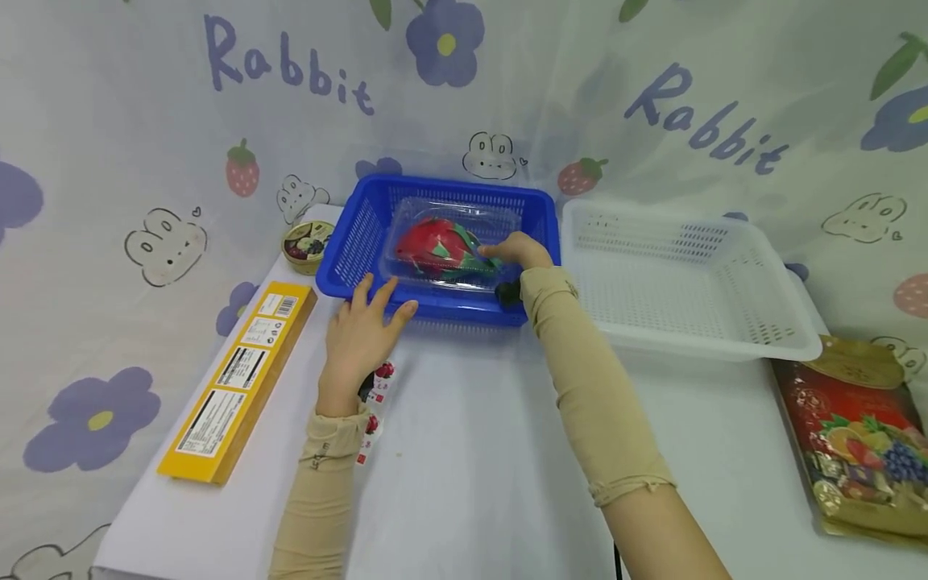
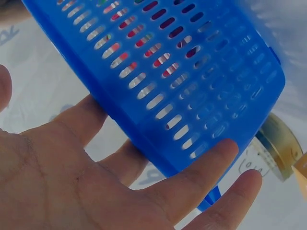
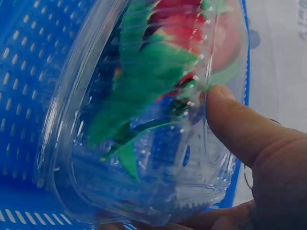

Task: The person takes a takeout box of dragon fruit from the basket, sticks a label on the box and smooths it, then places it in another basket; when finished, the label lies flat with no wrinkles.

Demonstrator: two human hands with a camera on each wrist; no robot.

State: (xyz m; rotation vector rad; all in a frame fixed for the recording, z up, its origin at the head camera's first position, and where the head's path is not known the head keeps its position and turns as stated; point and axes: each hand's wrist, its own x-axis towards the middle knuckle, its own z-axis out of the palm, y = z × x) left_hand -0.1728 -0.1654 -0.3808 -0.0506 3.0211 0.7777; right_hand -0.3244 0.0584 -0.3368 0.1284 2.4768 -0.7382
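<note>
L hand (image 1: pixel 362 338) spread at blue basket (image 1: pixel 467 311), R hand (image 1: pixel 524 249) gripping clear box (image 1: pixel 448 242)

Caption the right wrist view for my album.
Right hand grips a clear box holding dragon fruit, blue basket behind.

A white table (image 1: pixel 478 483) before a rabbit-print cloth (image 1: pixel 551 72).
At the left, a yellow box (image 1: pixel 238 379) lies lengthwise, printed labels up, with a round gold-rimmed tin (image 1: pixel 308 246) near its far end. A white slotted basket (image 1: pixel 645 298) sits at the back right; a red-and-gold bag (image 1: pixel 859 443) printed with fruit lies by its near right corner. Purple flowers and strawberries pattern the cloth.
</note>
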